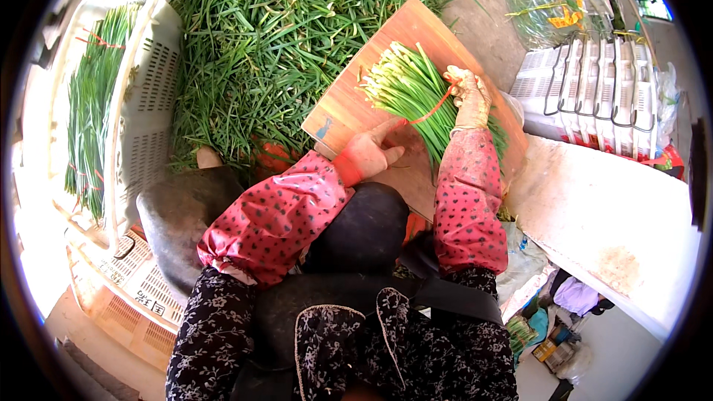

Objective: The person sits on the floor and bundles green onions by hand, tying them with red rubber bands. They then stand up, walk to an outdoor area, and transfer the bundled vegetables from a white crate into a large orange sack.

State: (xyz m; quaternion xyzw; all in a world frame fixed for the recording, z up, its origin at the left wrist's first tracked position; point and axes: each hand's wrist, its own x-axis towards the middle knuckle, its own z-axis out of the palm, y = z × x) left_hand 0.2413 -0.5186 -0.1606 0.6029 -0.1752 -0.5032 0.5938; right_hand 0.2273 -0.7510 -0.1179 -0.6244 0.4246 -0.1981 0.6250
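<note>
Bare board [349,108] surface lies open at 9 o'clock of the chive bundle [416,93], down to the board's lower left corner. At 12 and 10 o'clock the loose chive heap [275,22] presses against the board edge and blocks low passage. At 3 o'clock the stacked white crates [594,89] stand close. At 5 o'clock a pale slab [609,215] lies bare. Far at 9 o'clock, the white crate [148,82] walls in the heap

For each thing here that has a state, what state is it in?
Chive bundle: lying on the wooden board, red string looped across it.
Left hand: pulling the string.
Right hand: gloved, pressing the bundle.
White crate: holding tied bundles.
Loose chive heap: unbundled.
</note>
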